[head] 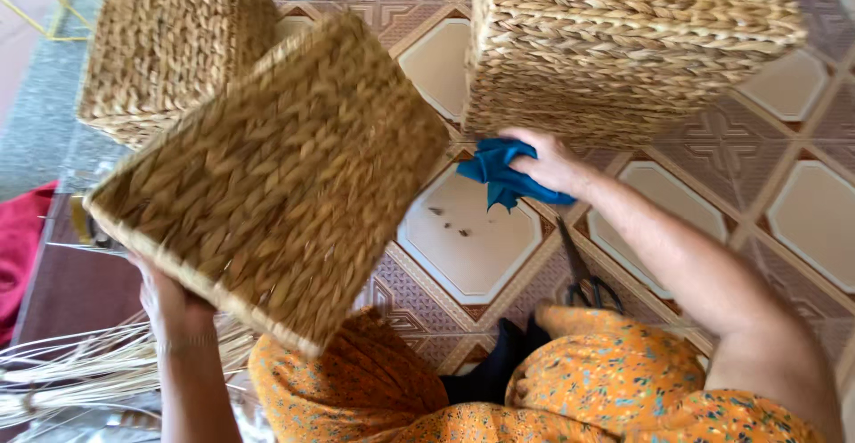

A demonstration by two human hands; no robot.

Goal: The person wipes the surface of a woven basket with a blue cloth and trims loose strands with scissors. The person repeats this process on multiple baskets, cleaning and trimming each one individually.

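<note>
The left hand [169, 305] grips the bottom edge of a tipped woven basket [276, 176] held up off the tiled floor [463, 247], while the right hand [548, 162] squeezes a blue cloth [499, 171] down on the floor beside a big basket [623, 42], with scissors [583, 274] lying near.

No packages, labels, signs or screens in view.
</note>
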